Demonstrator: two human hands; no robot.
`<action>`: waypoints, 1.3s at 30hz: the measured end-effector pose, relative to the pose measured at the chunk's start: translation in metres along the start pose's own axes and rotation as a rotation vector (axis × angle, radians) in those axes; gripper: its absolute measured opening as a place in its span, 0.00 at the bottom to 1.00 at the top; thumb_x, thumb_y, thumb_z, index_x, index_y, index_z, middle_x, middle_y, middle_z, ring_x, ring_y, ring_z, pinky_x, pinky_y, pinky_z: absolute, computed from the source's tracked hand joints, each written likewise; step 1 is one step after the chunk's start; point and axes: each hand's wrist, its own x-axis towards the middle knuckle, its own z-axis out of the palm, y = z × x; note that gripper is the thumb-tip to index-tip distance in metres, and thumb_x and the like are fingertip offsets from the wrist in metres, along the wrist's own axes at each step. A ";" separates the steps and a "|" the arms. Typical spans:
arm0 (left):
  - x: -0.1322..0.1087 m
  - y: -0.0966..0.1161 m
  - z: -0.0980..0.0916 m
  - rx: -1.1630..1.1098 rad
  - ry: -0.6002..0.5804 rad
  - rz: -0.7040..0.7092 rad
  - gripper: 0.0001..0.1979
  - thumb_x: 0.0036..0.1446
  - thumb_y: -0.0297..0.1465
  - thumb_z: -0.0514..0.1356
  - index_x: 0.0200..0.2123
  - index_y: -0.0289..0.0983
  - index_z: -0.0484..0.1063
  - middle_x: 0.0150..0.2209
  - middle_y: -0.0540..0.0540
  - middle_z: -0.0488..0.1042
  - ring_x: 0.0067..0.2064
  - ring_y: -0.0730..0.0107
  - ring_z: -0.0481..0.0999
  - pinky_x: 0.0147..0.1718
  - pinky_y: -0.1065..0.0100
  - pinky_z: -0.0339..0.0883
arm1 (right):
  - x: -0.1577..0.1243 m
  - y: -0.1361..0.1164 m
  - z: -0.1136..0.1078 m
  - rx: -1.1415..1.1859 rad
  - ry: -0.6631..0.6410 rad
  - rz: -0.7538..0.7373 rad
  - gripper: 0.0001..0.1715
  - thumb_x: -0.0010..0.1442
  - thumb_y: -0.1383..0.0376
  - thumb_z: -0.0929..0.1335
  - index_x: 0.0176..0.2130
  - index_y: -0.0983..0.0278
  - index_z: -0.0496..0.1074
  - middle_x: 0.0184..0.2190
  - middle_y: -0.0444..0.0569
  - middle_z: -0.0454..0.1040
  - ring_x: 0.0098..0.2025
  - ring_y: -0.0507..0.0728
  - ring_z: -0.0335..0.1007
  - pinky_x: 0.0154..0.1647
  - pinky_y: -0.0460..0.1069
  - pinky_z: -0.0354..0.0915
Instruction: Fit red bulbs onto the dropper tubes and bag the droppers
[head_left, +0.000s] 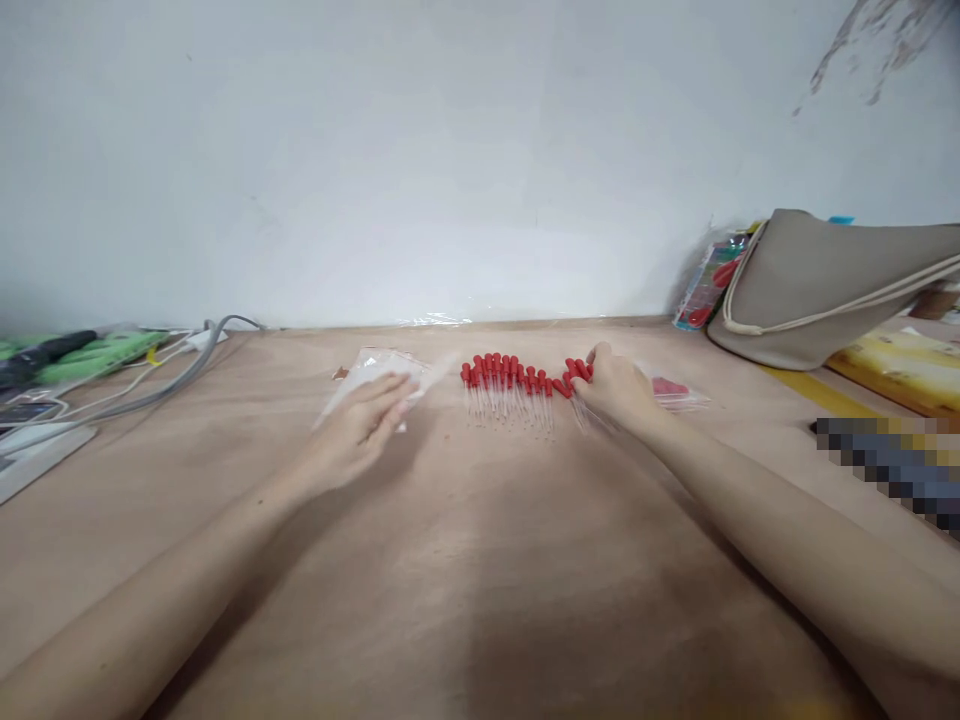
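Observation:
Several droppers with red bulbs and thin clear stems lie side by side on the wooden table, bulbs away from me. At the right end of the row, my right hand has its fingers closed about the red bulbs of a few droppers. My left hand is left of the row, slightly smeared by motion. A whitish, see-through plastic bag sticks out from its fingers. Behind and under that hand lie more clear plastic bags.
A flat clear packet with red contents lies beyond my right wrist. At the right are a grey-beige bag, a colourful package and a yellow packet. Cables and a green item occupy the left. A wall closes the back.

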 end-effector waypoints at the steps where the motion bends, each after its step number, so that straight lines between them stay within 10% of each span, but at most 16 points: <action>1: -0.003 0.012 -0.001 -0.024 -0.091 0.094 0.22 0.63 0.39 0.42 0.57 0.40 0.60 0.60 0.47 0.58 0.62 0.60 0.51 0.59 0.51 0.47 | 0.002 -0.002 0.001 -0.007 -0.017 0.008 0.21 0.55 0.56 0.62 0.44 0.68 0.62 0.35 0.59 0.72 0.37 0.64 0.69 0.30 0.51 0.58; 9: -0.025 0.047 0.021 -0.129 -0.510 0.454 0.25 0.60 0.40 0.51 0.60 0.46 0.53 0.63 0.45 0.47 0.63 0.56 0.47 0.59 0.48 0.44 | 0.009 -0.009 0.007 0.043 -0.106 0.056 0.19 0.55 0.59 0.63 0.44 0.69 0.61 0.38 0.62 0.72 0.40 0.64 0.70 0.31 0.51 0.61; 20: -0.032 0.051 0.027 -0.100 -0.443 0.414 0.26 0.58 0.42 0.54 0.59 0.44 0.56 0.63 0.43 0.49 0.63 0.52 0.47 0.58 0.45 0.45 | 0.014 -0.009 0.004 0.332 -0.063 0.065 0.29 0.52 0.70 0.62 0.53 0.75 0.54 0.38 0.65 0.72 0.40 0.63 0.69 0.37 0.51 0.61; 28: -0.030 0.052 0.040 -0.249 -0.343 0.470 0.20 0.57 0.37 0.55 0.53 0.43 0.64 0.60 0.42 0.57 0.61 0.55 0.54 0.59 0.49 0.46 | -0.028 0.008 -0.011 0.994 -0.219 0.090 0.46 0.49 0.68 0.61 0.61 0.70 0.34 0.16 0.37 0.64 0.17 0.52 0.62 0.20 0.47 0.61; 39: -0.037 0.056 0.050 -0.207 -0.224 0.256 0.19 0.57 0.39 0.55 0.50 0.40 0.67 0.53 0.41 0.64 0.53 0.58 0.65 0.52 0.55 0.60 | -0.068 0.009 0.018 1.309 -0.029 0.164 0.38 0.46 0.59 0.67 0.50 0.60 0.45 0.21 0.35 0.61 0.20 0.51 0.67 0.21 0.47 0.67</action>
